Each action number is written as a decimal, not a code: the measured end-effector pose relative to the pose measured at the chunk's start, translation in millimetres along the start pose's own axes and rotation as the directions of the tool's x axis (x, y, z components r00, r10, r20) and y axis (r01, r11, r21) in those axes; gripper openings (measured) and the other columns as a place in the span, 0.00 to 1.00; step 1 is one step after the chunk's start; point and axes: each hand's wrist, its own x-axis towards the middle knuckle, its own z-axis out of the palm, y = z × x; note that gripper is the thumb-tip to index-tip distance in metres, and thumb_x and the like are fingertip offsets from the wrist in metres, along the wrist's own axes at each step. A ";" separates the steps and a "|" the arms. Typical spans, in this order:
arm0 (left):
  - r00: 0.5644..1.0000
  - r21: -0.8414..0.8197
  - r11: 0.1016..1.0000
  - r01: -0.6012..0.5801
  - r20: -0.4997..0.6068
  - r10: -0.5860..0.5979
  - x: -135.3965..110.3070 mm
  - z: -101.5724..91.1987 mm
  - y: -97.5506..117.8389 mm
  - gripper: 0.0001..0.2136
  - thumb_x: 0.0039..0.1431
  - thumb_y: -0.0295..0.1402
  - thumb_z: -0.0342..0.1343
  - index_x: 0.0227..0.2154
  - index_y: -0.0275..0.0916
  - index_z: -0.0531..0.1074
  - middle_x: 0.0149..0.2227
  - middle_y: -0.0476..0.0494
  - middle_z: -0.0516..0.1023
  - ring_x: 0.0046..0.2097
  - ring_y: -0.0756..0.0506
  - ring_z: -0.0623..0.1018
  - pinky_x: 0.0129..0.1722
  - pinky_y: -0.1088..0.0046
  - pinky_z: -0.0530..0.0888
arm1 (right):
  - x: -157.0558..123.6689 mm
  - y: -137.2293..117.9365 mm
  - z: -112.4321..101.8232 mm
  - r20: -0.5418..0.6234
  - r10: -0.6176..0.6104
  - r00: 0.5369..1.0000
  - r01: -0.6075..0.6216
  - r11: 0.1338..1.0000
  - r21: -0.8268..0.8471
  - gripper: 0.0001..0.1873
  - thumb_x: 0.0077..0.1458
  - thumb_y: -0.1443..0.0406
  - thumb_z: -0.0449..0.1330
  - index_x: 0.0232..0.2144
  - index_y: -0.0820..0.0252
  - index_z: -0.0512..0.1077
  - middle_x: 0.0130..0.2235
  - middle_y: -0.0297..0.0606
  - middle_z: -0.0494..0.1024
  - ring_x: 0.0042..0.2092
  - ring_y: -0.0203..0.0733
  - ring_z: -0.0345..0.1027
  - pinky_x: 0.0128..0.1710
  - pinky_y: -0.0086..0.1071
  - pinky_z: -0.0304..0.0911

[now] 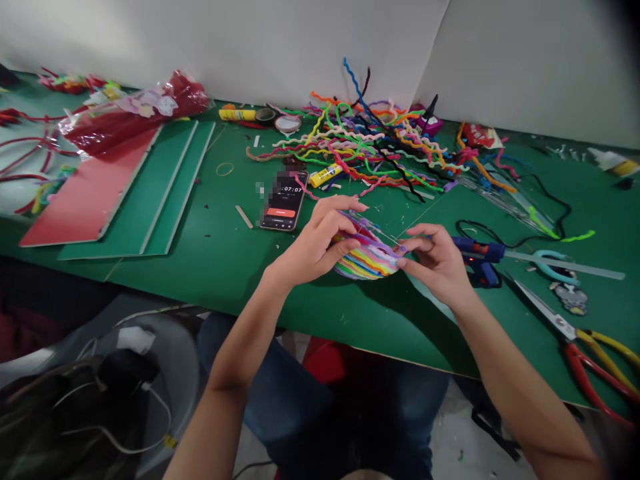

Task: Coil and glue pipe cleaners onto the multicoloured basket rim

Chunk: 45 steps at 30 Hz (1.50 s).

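The forearms [253, 327] are bare, the trousers [280, 397] blue.

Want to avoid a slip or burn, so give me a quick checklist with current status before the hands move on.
1. Left hand holding the striped piece: ok, thumb and fingers grip its left side.
2. Right hand on the piece: ok, fingertips at its right edge.
3. Glue gun cool: cannot tell; it lies just beyond the right hand, a small red light showing.
4. Scissors out of the hands' way: ok, lying on the table to the right.
5. Fuzzy stems sorted by colour: not ok, mixed in a tangled heap.
6. Phone timer running: cannot tell from one still.
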 end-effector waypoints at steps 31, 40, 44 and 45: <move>0.996 0.080 0.992 0.094 -0.002 -0.094 -8.3 -12.7 -21.5 0.22 0.60 0.52 0.50 0.49 0.41 0.61 0.55 0.35 0.69 0.59 0.41 0.69 0.58 0.57 0.69 | 4.5 9.8 -7.4 0.085 -0.153 0.985 0.159 0.985 -0.068 0.16 0.55 0.64 0.63 0.45 0.52 0.65 0.34 0.31 0.75 0.38 0.36 0.72 0.42 0.33 0.68; 0.983 -0.105 0.993 0.055 -0.168 -0.073 -13.5 -21.1 -29.2 0.22 0.56 0.56 0.52 0.39 0.43 0.61 0.53 0.39 0.70 0.57 0.41 0.71 0.55 0.57 0.72 | -7.4 -4.6 13.8 0.166 -0.476 0.864 0.494 0.733 -0.468 0.17 0.54 0.71 0.61 0.45 0.51 0.65 0.35 0.31 0.79 0.38 0.39 0.75 0.59 0.49 0.59; 0.871 -0.122 0.992 0.006 -0.488 -0.066 -13.5 -33.4 -24.9 0.17 0.59 0.53 0.52 0.37 0.45 0.64 0.47 0.47 0.71 0.56 0.44 0.72 0.52 0.58 0.72 | -11.4 -2.6 22.4 0.232 -0.510 0.828 0.549 0.652 -0.523 0.15 0.54 0.72 0.60 0.43 0.52 0.67 0.37 0.32 0.80 0.39 0.37 0.74 0.58 0.47 0.61; 0.849 -0.114 0.993 -0.020 -0.526 -0.043 -13.4 -37.0 -21.1 0.15 0.59 0.52 0.52 0.36 0.46 0.65 0.45 0.48 0.72 0.55 0.44 0.72 0.52 0.58 0.72 | -11.7 -1.8 23.1 0.237 -0.516 0.823 0.555 0.644 -0.527 0.15 0.54 0.72 0.60 0.43 0.53 0.68 0.37 0.32 0.80 0.39 0.37 0.74 0.57 0.46 0.62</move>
